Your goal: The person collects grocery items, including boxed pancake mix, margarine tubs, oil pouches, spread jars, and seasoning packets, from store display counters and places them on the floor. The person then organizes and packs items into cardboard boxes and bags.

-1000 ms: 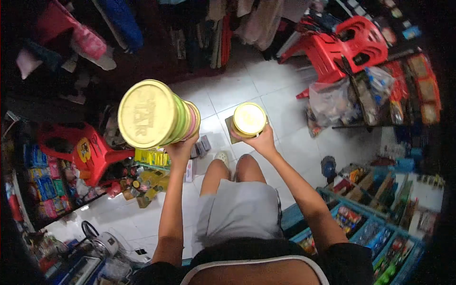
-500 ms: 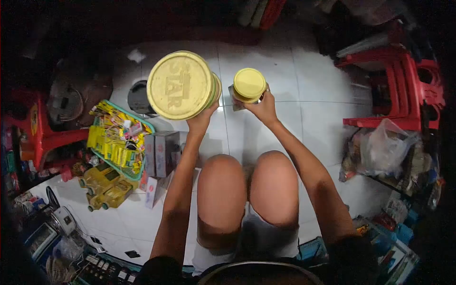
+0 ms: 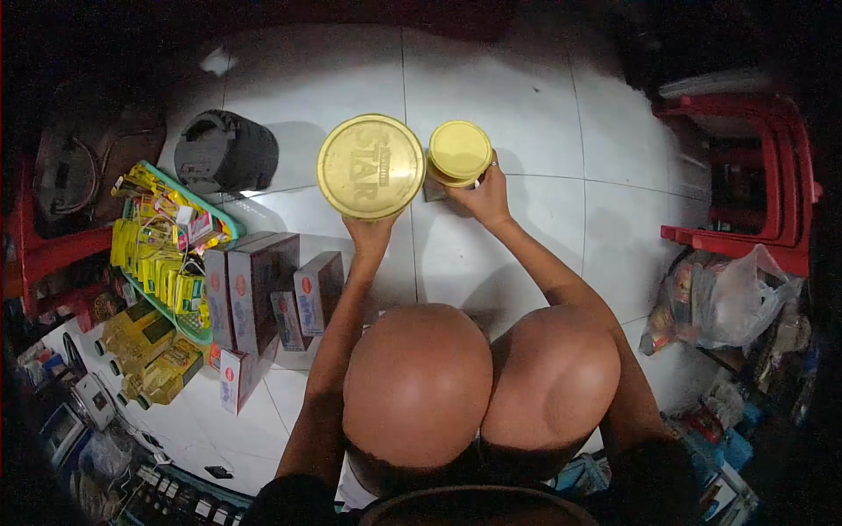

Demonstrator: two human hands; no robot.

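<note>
Large tub (image 3: 371, 167), just beside the small tub (image 3: 460, 151) over the tiled floor (image 3: 544, 131), could tip or slip: left hand (image 3: 373, 231) grips only its near side, fingers mostly hidden. Pair could knock. Top faces camera; long axis probably along line of sight. Right hand (image 3: 481, 196) wraps the small tub.

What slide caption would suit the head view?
In the left grip, a large yellow-lidded tub; in the right grip, a smaller tub, over white tiles.

Knees (image 3: 417, 386) have bent deeper, and the large tub (image 3: 370, 167) has neared the small tub (image 3: 460, 152).
</note>
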